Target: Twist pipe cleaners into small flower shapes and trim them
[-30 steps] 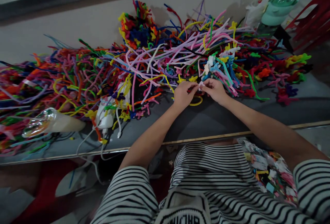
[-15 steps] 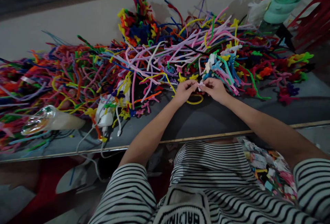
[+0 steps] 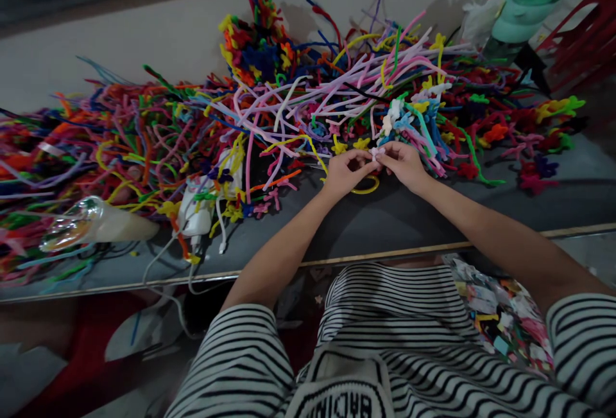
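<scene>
Between my fingertips is a small pale pink pipe-cleaner flower (image 3: 376,154). My left hand (image 3: 347,173) pinches it from the left, thumb and forefinger closed at its edge. From the other side my right hand (image 3: 403,164) grips it with thumb and forefinger. Just under the hands lies a pair of scissors with a yellow handle (image 3: 366,185), its blades partly covered by my left hand. Two yellow pipe-cleaner flowers (image 3: 339,146) sit right behind my fingers. A bunch of white, blue and pink pipe-cleaner pieces (image 3: 409,124) lies beyond my right hand.
A long heap of coloured pipe cleaners (image 3: 144,122) runs along the wall on the grey table (image 3: 385,225). At left are a clear plastic-wrapped roll (image 3: 120,224) and a white charger (image 3: 196,212) with cables. A teal-topped container (image 3: 522,17) stands back right.
The pale pink flower has turned slightly and shows more between my fingertips. My left thumb has shifted a little to the right; the rest stays in place.
</scene>
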The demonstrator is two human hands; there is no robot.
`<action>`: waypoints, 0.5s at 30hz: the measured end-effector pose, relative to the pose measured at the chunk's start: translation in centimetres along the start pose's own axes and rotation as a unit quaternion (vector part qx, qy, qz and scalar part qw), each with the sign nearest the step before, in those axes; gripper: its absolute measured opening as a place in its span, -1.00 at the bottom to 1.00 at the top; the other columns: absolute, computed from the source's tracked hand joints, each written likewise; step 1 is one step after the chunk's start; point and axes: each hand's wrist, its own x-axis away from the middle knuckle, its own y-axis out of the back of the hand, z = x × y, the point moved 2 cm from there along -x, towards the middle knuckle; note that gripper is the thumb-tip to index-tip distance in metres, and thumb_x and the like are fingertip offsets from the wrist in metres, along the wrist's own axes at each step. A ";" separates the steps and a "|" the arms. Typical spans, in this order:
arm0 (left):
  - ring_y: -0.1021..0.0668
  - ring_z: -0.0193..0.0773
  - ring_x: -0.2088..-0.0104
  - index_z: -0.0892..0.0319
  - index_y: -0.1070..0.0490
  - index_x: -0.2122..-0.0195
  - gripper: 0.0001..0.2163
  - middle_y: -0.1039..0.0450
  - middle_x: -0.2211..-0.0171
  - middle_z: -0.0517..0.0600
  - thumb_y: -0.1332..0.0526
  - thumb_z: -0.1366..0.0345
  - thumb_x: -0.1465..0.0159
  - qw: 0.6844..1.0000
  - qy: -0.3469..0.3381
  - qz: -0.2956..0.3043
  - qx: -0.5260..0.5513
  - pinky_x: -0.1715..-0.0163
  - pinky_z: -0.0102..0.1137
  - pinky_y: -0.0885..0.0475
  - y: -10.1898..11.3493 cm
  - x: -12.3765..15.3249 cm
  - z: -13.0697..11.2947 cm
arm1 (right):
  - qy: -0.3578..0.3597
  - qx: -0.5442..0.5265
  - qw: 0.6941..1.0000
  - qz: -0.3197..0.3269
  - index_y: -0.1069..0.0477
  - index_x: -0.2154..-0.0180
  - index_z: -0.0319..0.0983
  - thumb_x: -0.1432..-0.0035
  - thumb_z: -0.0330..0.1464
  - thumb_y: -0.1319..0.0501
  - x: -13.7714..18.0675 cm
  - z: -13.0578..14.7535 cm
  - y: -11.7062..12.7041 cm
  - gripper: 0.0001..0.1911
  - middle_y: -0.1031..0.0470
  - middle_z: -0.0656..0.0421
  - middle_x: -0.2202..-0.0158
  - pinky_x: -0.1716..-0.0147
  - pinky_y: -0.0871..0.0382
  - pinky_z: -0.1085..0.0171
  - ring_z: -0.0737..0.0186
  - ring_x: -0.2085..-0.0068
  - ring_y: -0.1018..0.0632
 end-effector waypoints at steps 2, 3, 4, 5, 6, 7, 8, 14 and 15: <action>-0.38 -0.43 0.55 0.18 -0.61 0.30 -0.70 -0.45 0.57 -0.12 -0.41 0.01 -0.21 0.999 -0.010 -0.009 -0.031 0.49 -0.48 -0.28 -0.1 0.3 -0.5 | 0.000 -0.004 1.000 -0.006 -0.45 0.37 -0.22 0.13 0.02 -0.54 0.1 0.1 0.0 -0.49 -0.52 0.21 0.52 0.62 -0.26 0.36 0.33 0.51 -0.50; -0.39 -0.43 0.55 0.18 -0.61 0.32 -0.72 -0.47 0.57 -0.10 -0.39 0.03 -0.23 0.999 -0.009 -0.016 -0.038 0.49 -0.48 -0.29 -0.1 0.4 -0.6 | -0.001 -0.005 1.000 -0.007 -0.45 0.38 -0.22 0.13 0.03 -0.54 0.1 0.1 0.0 -0.48 -0.53 0.20 0.52 0.62 -0.26 0.36 0.33 0.51 -0.50; -0.42 -0.42 0.55 0.19 -0.61 0.33 -0.72 -0.51 0.54 -0.08 -0.37 0.05 -0.25 0.999 -0.005 -0.023 -0.043 0.49 -0.48 -0.31 -0.1 0.5 -0.6 | -0.002 -0.006 1.000 -0.007 -0.45 0.38 -0.22 0.13 0.04 -0.53 0.1 0.1 -0.1 -0.47 -0.53 0.19 0.52 0.61 -0.27 0.35 0.32 0.51 -0.51; -0.44 -0.41 0.54 0.19 -0.61 0.33 -0.73 -0.54 0.51 -0.06 -0.35 0.06 -0.27 0.999 -0.001 -0.028 -0.045 0.48 -0.48 -0.32 -0.1 0.5 -0.6 | -0.003 -0.009 1.000 -0.007 -0.45 0.38 -0.22 0.14 0.04 -0.53 0.1 0.1 -0.1 -0.47 -0.53 0.19 0.52 0.61 -0.27 0.35 0.32 0.50 -0.51; -0.47 -0.40 0.52 0.19 -0.60 0.33 -0.73 -0.57 0.49 -0.04 -0.34 0.06 -0.27 0.998 0.004 -0.030 -0.048 0.46 -0.47 -0.35 -0.1 0.5 -0.6 | -0.004 -0.011 1.000 -0.008 -0.45 0.37 -0.22 0.15 0.05 -0.53 0.0 0.1 0.0 -0.46 -0.53 0.19 0.52 0.61 -0.28 0.35 0.31 0.50 -0.52; -0.50 -0.39 0.50 0.19 -0.60 0.32 -0.73 -0.59 0.46 -0.03 -0.33 0.07 -0.28 0.998 0.007 -0.032 -0.051 0.44 -0.47 -0.37 -0.1 0.5 -0.5 | -0.005 -0.013 1.000 -0.008 -0.44 0.37 -0.22 0.16 0.05 -0.54 0.0 0.0 0.0 -0.45 -0.52 0.19 0.53 0.61 -0.28 0.35 0.31 0.50 -0.52; -0.52 -0.37 0.48 0.19 -0.60 0.31 -0.74 -0.61 0.44 -0.02 -0.32 0.07 -0.29 0.998 0.008 -0.033 -0.055 0.42 -0.46 -0.39 -0.2 0.5 -0.3 | -0.005 -0.014 1.000 -0.006 -0.44 0.37 -0.22 0.16 0.05 -0.54 -0.1 0.0 0.0 -0.45 -0.52 0.20 0.53 0.61 -0.28 0.35 0.31 0.49 -0.52; -0.56 -0.35 0.43 0.17 -0.57 0.31 -0.75 -0.62 0.39 -0.02 -0.25 0.10 -0.34 0.997 -0.003 -0.032 -0.064 0.35 -0.43 -0.44 -0.7 0.1 0.3 | -0.011 -0.012 1.000 0.005 -0.42 0.36 -0.20 0.14 0.05 -0.54 -0.2 -0.1 0.2 -0.45 -0.50 0.23 0.52 0.62 -0.26 0.36 0.32 0.49 -0.52; -0.55 -0.34 0.43 0.18 -0.56 0.31 -0.74 -0.61 0.39 -0.02 -0.24 0.09 -0.36 0.998 -0.003 -0.033 -0.058 0.36 -0.42 -0.44 -0.8 0.0 0.3 | -0.013 -0.013 1.000 0.008 -0.42 0.36 -0.20 0.14 0.05 -0.54 -0.2 -0.1 0.2 -0.45 -0.50 0.23 0.51 0.62 -0.26 0.36 0.33 0.50 -0.52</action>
